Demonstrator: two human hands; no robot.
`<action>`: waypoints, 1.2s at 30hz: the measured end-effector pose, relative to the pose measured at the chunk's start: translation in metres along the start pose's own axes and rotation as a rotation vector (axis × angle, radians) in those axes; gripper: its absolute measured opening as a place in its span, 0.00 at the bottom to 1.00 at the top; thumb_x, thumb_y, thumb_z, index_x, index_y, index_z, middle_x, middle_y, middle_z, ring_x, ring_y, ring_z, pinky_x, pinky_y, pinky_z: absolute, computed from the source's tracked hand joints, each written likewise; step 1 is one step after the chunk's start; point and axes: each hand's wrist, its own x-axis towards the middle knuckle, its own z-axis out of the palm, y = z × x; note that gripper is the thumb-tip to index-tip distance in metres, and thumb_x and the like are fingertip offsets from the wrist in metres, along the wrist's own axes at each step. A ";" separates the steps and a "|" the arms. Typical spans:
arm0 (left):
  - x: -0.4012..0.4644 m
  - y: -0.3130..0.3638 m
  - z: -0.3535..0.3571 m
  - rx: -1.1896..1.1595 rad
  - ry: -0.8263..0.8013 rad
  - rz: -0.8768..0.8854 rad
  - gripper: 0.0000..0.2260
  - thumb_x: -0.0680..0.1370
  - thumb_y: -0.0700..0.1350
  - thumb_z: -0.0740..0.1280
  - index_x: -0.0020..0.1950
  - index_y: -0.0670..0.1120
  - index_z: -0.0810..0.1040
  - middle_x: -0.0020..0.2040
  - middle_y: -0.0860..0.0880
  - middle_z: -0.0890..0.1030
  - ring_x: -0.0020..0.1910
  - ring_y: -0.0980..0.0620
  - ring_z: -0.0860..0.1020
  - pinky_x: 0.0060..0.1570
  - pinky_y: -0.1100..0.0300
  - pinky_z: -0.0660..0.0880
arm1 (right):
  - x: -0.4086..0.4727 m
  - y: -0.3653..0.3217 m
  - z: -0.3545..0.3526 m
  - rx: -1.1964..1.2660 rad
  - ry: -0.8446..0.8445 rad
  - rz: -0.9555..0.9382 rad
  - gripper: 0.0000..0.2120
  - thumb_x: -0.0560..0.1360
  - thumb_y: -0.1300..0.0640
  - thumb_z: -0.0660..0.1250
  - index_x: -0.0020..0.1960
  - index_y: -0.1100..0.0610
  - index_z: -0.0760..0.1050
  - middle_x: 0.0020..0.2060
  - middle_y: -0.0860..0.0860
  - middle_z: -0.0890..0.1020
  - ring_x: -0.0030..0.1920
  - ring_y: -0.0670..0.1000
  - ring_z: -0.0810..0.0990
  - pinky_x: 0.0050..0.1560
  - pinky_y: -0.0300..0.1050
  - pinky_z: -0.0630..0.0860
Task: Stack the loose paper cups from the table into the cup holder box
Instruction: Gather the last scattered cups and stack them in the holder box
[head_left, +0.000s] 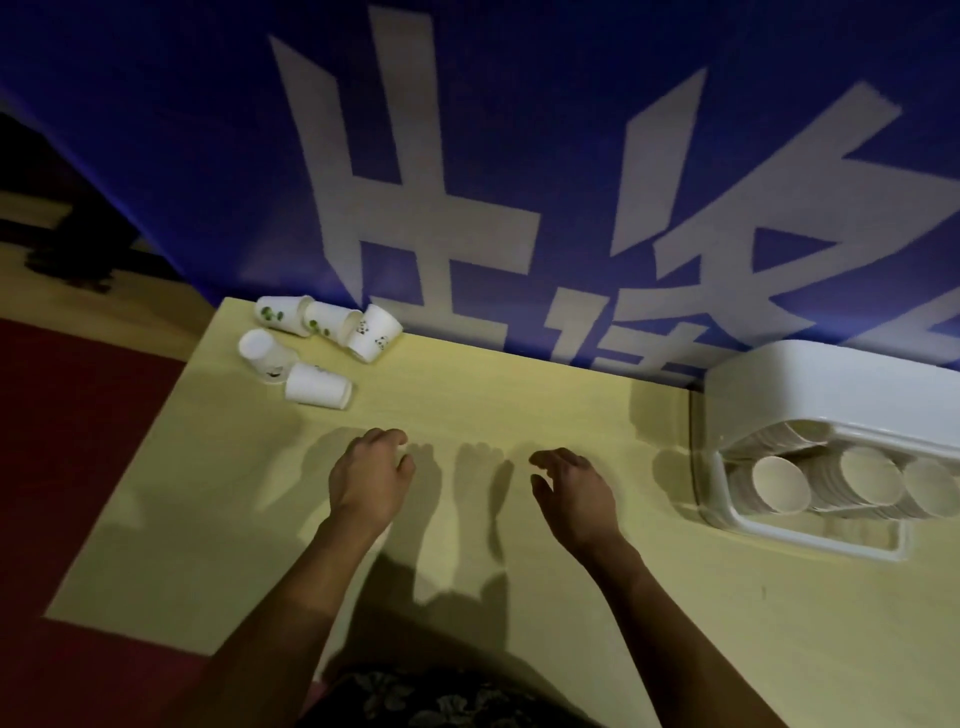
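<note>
Hovering over the table (519, 623), left hand (370, 475) and right hand (571, 493) hang loosely curled, empty; cups (317, 387) at ten o'clock; box (810, 395) at three.

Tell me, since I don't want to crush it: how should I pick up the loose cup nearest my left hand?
The nearest cup lies on its side, rim pointing right. Probably come from above with the left hand, fingers across the middle of its wall, squeezing lightly.

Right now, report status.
Left hand and right hand open, empty. Five loose white paper cups untouched, far left. White plastic cup holder box right. Path clear.
</note>
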 end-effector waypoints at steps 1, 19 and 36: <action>0.008 -0.017 -0.006 -0.003 0.014 -0.025 0.13 0.77 0.47 0.64 0.61 0.48 0.77 0.57 0.47 0.80 0.56 0.45 0.77 0.49 0.54 0.76 | 0.007 -0.014 0.006 -0.004 -0.008 -0.005 0.13 0.77 0.55 0.66 0.61 0.52 0.78 0.55 0.49 0.81 0.52 0.51 0.79 0.47 0.46 0.78; 0.139 -0.147 -0.034 -0.118 0.030 -0.248 0.18 0.77 0.49 0.65 0.64 0.44 0.73 0.61 0.42 0.76 0.58 0.41 0.74 0.51 0.50 0.73 | 0.184 -0.167 0.106 0.077 -0.101 0.093 0.16 0.77 0.53 0.66 0.64 0.53 0.74 0.62 0.51 0.77 0.52 0.53 0.80 0.51 0.49 0.78; 0.154 -0.156 -0.025 -0.323 0.101 -0.041 0.14 0.78 0.49 0.59 0.53 0.43 0.81 0.44 0.44 0.82 0.43 0.43 0.78 0.40 0.59 0.67 | 0.249 -0.189 0.133 0.297 -0.019 0.354 0.10 0.78 0.51 0.64 0.53 0.53 0.80 0.50 0.54 0.84 0.48 0.56 0.82 0.49 0.54 0.80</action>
